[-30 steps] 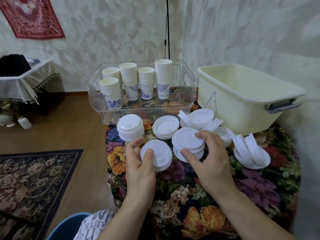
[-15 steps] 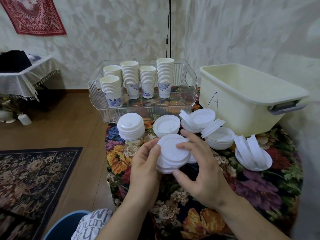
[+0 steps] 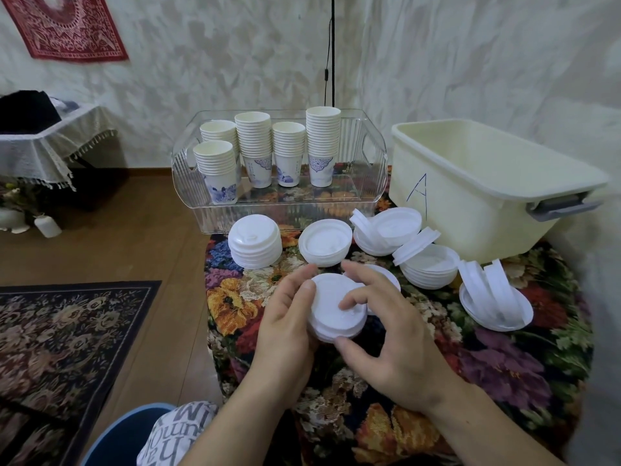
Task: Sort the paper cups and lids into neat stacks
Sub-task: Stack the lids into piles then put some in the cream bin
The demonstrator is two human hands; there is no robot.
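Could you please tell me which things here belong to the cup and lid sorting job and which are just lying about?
Part of the job:
lid stack held between left hand and right hand
other lid piles
cup stacks in the clear tray

Lying about:
cream bin marked A
red wall hanging
side table
floor rug

A handwritten blue letter "A" is showing on the near side wall of the cream plastic bin [image 3: 477,203], beyond and right of the right hand [image 3: 386,334]. Grey lettering is showing on a white garment [image 3: 174,432] below the left hand [image 3: 285,327], only fragments legible.
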